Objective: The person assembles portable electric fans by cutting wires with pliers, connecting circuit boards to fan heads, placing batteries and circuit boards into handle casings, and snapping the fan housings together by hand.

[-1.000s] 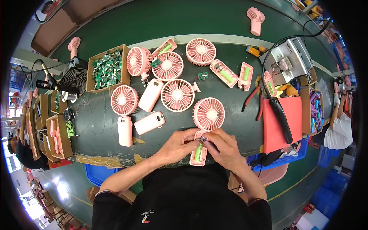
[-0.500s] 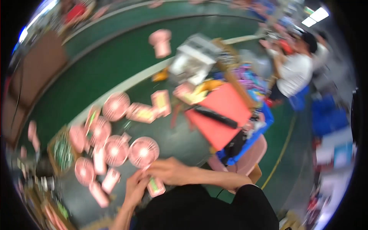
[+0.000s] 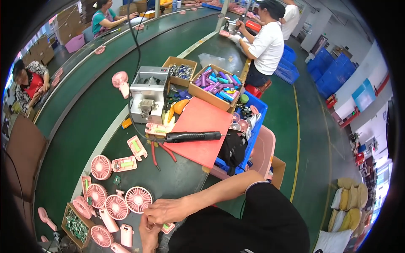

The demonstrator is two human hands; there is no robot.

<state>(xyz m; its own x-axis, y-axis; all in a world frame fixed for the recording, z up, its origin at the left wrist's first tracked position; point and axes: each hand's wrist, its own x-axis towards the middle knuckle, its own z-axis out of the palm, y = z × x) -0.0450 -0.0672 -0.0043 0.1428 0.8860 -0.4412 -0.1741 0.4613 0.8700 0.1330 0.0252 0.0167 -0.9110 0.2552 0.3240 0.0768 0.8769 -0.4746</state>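
My right hand (image 3: 168, 210) and my left hand (image 3: 148, 233) meet near the bench's lower edge, both with fingers closed around a pink handheld fan (image 3: 138, 199). Its round grille sticks out beyond my fingertips. Below my right hand shows the end of a pink casing (image 3: 168, 228) with a green part inside; whether it belongs to the same fan is hidden by my hands. Left of them lie several pink fans, among them one fan head (image 3: 117, 207) beside the held one, and closed handles such as this pink handle (image 3: 126, 235).
A black electric screwdriver (image 3: 193, 136) lies across a red mat (image 3: 206, 122); red-handled pliers (image 3: 154, 157) are beside it. Beyond stand a grey metal machine (image 3: 148, 95) and a box of batteries (image 3: 216, 84). A box of green circuit boards (image 3: 76, 225) sits left. Co-workers sit and stand farther off.
The view has swung and become sharp, so the bench appears shifted. My two hands stay together at the fan, with the right hand still over the left.
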